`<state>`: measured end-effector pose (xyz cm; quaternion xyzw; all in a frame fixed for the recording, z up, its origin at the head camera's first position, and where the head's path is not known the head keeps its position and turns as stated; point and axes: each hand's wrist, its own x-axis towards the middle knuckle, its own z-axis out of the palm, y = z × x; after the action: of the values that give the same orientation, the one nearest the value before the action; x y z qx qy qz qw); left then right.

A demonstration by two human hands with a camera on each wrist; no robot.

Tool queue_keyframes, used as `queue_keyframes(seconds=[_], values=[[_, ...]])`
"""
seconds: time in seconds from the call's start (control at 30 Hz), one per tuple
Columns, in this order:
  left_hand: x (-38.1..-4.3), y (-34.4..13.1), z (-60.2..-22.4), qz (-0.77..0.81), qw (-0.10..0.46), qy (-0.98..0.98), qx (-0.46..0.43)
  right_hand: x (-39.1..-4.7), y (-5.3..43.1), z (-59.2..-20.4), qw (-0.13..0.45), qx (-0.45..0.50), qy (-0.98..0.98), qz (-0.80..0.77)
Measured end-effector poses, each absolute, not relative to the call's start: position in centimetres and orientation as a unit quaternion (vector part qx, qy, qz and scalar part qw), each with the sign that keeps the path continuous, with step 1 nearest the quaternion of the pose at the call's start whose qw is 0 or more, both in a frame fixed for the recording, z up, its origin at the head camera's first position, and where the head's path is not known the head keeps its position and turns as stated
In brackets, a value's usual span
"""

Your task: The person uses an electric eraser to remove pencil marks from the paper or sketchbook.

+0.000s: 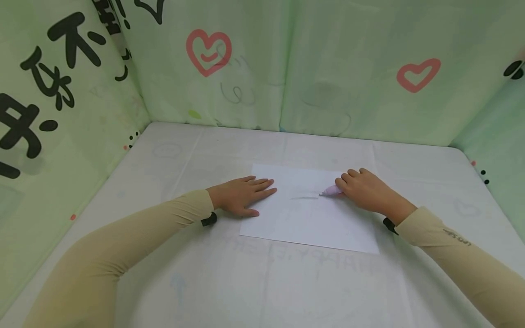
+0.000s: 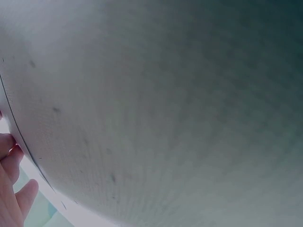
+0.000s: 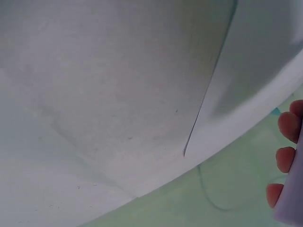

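Head view: lilac pen [image 1: 331,190] sits over the right-hand part of a white sheet of paper [image 1: 307,225], tip down-left at the right end of a short grey line [image 1: 304,197]. Right hand [image 1: 365,189] has it, fingers curled round the barrel. Right-wrist view catches fingertips [image 3: 285,159] against the lilac body; thumb not visible there, so exact thumb placement: can't tell.

Handling, my read: pen is light, stiff, likely smooth plastic, so a bit slippery. Best hold is low on the barrel just behind the tip; a grip further back would cost tip control. Tip looks like the delicate part. Whether it presses on the paper or hovers just above, can't tell.

Paper: thin, light, probably slides and creases easily. Hold it flat near an edge, not by pinching. Left hand [image 1: 242,196] lies palm-down across its left edge, fingers spread on the sheet, thumb apart, gripping nothing.

Further out: sheet lies on a white-covered table [image 1: 217,282]. Beige sleeves [image 1: 164,223] on both arms, dark bits at both wrists. Pale green curtain [image 1: 340,54] behind, with red heart outlines [image 1: 209,68].
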<state>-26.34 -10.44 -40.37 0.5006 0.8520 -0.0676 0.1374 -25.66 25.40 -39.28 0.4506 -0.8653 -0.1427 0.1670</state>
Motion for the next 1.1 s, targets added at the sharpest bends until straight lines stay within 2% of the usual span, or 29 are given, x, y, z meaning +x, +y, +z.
queue_keyframes(seconds=[0.47, 0.73, 1.1], values=[[-26.5, -10.5, -40.3, -0.066, 0.136, 0.851, 0.503, -26.5, 25.8, -38.8, 0.126, 0.492, -0.855, -0.106], [-26.6, -10.5, -40.5, -0.069, 0.13, 0.85, 0.506, -26.7, 25.4, -38.7, 0.139, 0.515, -0.84, -0.096], [-26.5, -10.6, -40.4, -0.059, 0.131, 0.85, 0.507, -26.5, 25.2, -38.9, 0.136, 0.5, -0.849, -0.102]])
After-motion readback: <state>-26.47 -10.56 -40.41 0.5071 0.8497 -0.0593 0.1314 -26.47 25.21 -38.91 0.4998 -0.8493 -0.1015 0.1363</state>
